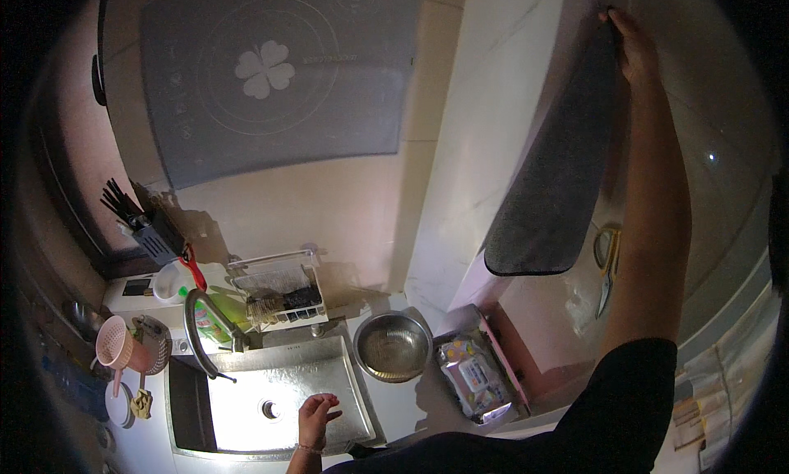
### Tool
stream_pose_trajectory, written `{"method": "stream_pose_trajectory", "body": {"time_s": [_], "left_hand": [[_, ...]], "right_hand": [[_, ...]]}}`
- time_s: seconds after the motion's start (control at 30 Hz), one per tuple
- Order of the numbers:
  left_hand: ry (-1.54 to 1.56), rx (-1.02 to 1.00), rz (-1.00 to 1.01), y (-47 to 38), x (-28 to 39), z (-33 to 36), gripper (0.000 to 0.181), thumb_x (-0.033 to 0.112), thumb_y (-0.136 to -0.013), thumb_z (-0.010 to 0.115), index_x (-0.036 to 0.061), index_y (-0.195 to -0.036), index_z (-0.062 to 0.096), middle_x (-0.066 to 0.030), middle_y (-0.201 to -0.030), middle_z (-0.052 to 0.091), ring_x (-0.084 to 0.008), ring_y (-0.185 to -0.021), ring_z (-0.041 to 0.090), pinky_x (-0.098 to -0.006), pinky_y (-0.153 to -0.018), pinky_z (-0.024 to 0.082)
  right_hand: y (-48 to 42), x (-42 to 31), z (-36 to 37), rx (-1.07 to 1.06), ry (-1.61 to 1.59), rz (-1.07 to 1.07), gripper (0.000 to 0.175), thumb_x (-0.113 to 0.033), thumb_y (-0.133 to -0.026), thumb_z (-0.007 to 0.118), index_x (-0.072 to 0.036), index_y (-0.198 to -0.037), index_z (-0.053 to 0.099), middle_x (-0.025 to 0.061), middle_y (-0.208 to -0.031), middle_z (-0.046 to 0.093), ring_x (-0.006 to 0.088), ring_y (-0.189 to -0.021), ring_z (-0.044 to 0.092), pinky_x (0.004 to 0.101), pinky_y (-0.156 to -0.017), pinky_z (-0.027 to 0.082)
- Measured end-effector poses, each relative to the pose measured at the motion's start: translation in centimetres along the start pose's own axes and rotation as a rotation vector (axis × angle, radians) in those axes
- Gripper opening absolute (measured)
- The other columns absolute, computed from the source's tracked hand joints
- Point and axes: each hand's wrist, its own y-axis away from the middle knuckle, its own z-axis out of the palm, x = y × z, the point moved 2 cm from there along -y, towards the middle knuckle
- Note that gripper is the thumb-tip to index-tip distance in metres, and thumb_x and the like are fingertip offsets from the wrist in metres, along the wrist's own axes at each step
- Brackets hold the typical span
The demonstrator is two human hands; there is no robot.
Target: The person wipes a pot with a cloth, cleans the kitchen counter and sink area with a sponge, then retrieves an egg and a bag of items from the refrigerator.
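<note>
My right hand point(635, 45) is raised at the upper right, its fingers closed on the top end of a dark grey mat point(548, 184). Rounded corners show at the mat's lower end, which hangs down beside the pale marbled wall. My left hand point(316, 417) is over the right part of the stainless steel sink point(296, 363); its fingers are loosely bent and apart, and I see nothing in them. Yellow-handled scissors point(607, 267) are near my right forearm. A metal bowl point(393, 346) stands on the counter right of the sink.
A curved faucet point(200, 338) reaches over the sink. Behind it are a green bottle point(212, 320), a white rack point(283, 295) and a dark utensil holder point(157, 236). A wipes packet point(474, 378) lies right of the bowl. A grey clover-printed mat point(277, 128) covers part of the wall.
</note>
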Motion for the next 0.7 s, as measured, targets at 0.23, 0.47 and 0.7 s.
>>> {"method": "stream_pose_trajectory", "body": {"time_s": [0.23, 0.47, 0.7], "left_hand": [[0.000, 0.043, -0.046, 0.6, -0.7, -0.3, 0.008, 0.005, -0.087, 0.050, 0.0014, -0.091, 0.055, -0.0090, -0.093, 0.059, -0.0194, -0.089, 0.059, -0.0364, -0.073, 0.053], [-0.028, 0.027, -0.039, 0.1, -1.3, -0.3, 0.011, 0.009, -0.087, 0.053, 0.0008, -0.094, 0.055, -0.0100, -0.095, 0.059, -0.0207, -0.090, 0.058, -0.0369, -0.074, 0.053], [-0.066, -0.008, 0.001, 3.0, -1.1, -1.0, 0.024, 0.020, -0.088, 0.057, 0.0010, -0.102, 0.056, -0.0084, -0.099, 0.059, -0.0174, -0.092, 0.057, -0.0328, -0.079, 0.050]], "right_hand": [[-1.1, 1.2, -0.6, -0.040, 0.098, -0.054, 0.031, -0.032, -0.082, 0.064, -0.007, -0.100, 0.063, 0.0046, -0.098, 0.064, 0.0185, -0.102, 0.053, 0.0343, -0.093, 0.036], [0.8, 0.3, 0.0, 0.103, 0.439, -0.066, 0.040, -0.042, -0.075, 0.068, -0.011, -0.101, 0.065, 0.0059, -0.101, 0.062, 0.0213, -0.100, 0.053, 0.0355, -0.091, 0.037], [13.9, -1.0, 9.0, 0.077, 0.297, -0.276, 0.038, -0.039, -0.080, 0.059, -0.010, -0.106, 0.058, 0.0092, -0.102, 0.055, 0.0218, -0.095, 0.051, 0.0339, -0.085, 0.038]]}}
